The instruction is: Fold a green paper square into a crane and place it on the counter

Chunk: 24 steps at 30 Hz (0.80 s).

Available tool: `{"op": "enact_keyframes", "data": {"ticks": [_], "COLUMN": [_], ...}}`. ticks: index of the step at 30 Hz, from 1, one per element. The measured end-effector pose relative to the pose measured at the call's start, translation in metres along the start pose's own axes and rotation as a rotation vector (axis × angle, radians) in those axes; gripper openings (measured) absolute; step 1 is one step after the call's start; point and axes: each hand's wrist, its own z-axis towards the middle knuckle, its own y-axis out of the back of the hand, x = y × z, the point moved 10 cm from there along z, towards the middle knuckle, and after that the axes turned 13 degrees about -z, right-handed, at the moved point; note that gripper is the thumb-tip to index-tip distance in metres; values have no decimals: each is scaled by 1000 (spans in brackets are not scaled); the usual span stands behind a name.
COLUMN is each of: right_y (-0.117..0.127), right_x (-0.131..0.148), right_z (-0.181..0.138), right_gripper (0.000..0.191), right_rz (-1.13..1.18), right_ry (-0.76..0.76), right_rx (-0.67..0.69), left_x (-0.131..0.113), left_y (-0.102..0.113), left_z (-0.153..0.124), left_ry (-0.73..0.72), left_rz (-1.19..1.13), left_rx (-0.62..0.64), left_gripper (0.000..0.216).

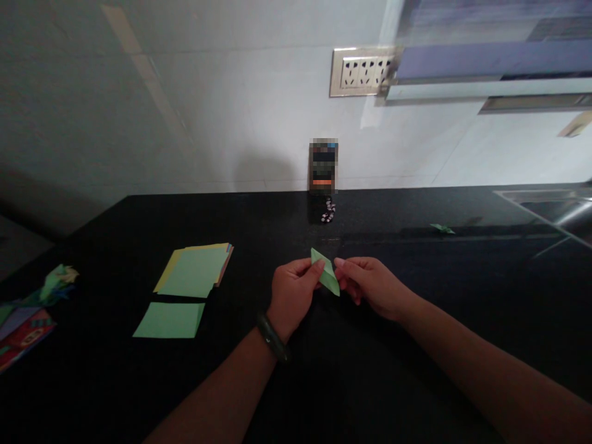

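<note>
A small piece of light green folded paper (330, 279) is held above the black countertop, its outline a slanted diamond with pointed ends. My left hand (293, 291) pinches it from the left, thumb on top and fingers underneath. At its right edge, the bent fingers of my right hand (372, 282) close in a pinch; the fingertips are partly hidden behind the paper. To the left lies a stack of coloured paper sheets (192, 271), green on top with yellow showing along the side. Just in front of that stack is a green sheet with a fold (166, 320).
Against the wall leans a phone-like object (324, 166) with a beaded strap (328, 211). A small green folded paper piece (443, 229) lies back right, near a metal-edged sink or hob (550, 209). Colourful paper items (58, 283) and a red packet (28, 339) sit far left.
</note>
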Motion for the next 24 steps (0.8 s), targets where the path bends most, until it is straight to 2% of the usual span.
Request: {"op": "enact_keyframes", "data": {"ticks": [2,4,7,13,16,19,21,24], "right_y": [-11,-13,-8,7,22,31,30,20], "right_x": [0,3,6,18,24,28,27,27], "right_z": [-2,-4,-7,-12,-14,-16,-16,-13], "right_gripper": [38,37,26,13,12,13,15,20], "right_rz": [21,-11,-156,-397,-429,-358,-269,-182], "right_ry": [-13,8,43,146,189,223,248,292], "right_rx": [101,100,-6,-228,-361,-433,-419,-328], "left_x": [-3,-5,-10,-10,2,15,19,21], "left_y": [5,12,19,23,22,15,12,9], "left_z": [0,-1,-3,-4,-3,-2,-3,-3], "left_ry": [-28,-35,-49,-69,7,128,178,216], "left_rz": [15,18,21,44,14,-76,-154,-293], "left_rx": [-49,-127,-220,-269,-247,-185,-176,-169], "left_gripper": [26,26,25,21,17,17,19,21]}}
